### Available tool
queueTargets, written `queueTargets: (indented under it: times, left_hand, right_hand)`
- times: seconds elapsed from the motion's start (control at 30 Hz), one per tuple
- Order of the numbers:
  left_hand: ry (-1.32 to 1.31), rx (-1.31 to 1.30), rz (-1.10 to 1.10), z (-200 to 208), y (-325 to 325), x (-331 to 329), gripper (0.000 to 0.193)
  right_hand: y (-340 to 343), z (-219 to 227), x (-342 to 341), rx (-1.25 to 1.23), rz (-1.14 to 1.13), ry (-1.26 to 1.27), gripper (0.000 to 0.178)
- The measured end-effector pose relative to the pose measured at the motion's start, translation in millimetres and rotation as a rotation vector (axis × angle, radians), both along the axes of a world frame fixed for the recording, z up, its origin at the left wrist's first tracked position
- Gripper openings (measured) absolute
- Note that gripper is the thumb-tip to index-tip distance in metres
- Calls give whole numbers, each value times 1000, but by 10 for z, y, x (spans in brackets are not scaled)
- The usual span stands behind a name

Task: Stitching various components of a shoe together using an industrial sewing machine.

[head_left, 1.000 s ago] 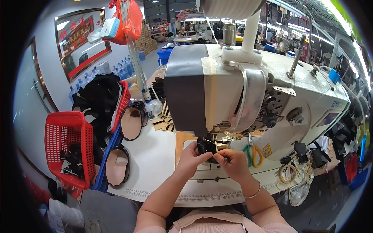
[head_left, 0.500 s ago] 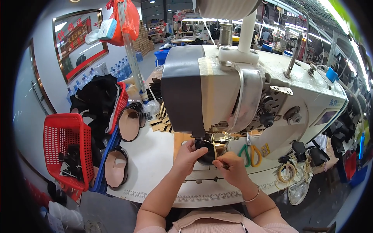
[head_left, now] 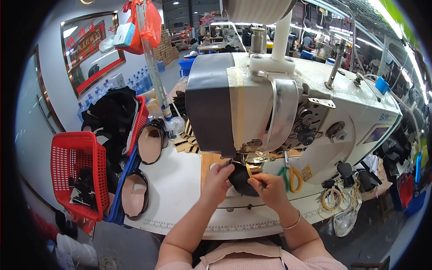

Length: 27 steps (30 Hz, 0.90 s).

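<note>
A black shoe upper [head_left: 243, 183] sits under the needle area of a large white and grey sewing machine [head_left: 265, 105]. My left hand [head_left: 217, 181] pinches its left edge, close to the presser foot. At the near right edge, the fingers of my right hand [head_left: 269, 188] are closed on the same upper. A narrow yellowish strip [head_left: 249, 170] runs from the metal guide [head_left: 256, 168] down along the piece toward my right fingers. The needle itself is hidden behind the machine head and my fingers.
Green- and orange-handled scissors [head_left: 288, 173] lie right of my right hand. Two pink-lined black shoe uppers [head_left: 134, 195] rest on the left of the white table [head_left: 175, 198]. Red baskets [head_left: 58, 157] with black pieces stand farther left. Tape rolls [head_left: 332, 200] hang at the right edge.
The black upper has turned and shows more of its surface toward me. My right hand has opened its grip outward slightly and shifted up and right; my left hand stays near the machine foot.
</note>
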State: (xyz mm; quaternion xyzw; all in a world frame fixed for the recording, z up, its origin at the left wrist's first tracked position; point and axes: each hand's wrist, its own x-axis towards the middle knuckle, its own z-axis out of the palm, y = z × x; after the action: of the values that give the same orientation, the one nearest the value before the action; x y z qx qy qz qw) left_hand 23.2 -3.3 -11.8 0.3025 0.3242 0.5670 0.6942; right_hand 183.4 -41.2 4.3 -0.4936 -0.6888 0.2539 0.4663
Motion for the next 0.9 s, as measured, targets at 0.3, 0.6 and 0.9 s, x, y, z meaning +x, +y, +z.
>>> queueTargets:
  times: [0.3, 0.6, 0.9]
  left_hand:
    - [31, 104, 21, -290, -393, 73, 20]
    - [102, 211, 95, -140, -237, 58, 19]
    - [95, 131, 67, 19, -132, 41, 20]
  right_hand:
    - [-129, -100, 8, 87, 40, 104, 11]
    - [-47, 15, -29, 233, -4, -71, 11]
    - [-19, 19, -60, 321, -29, -103, 9]
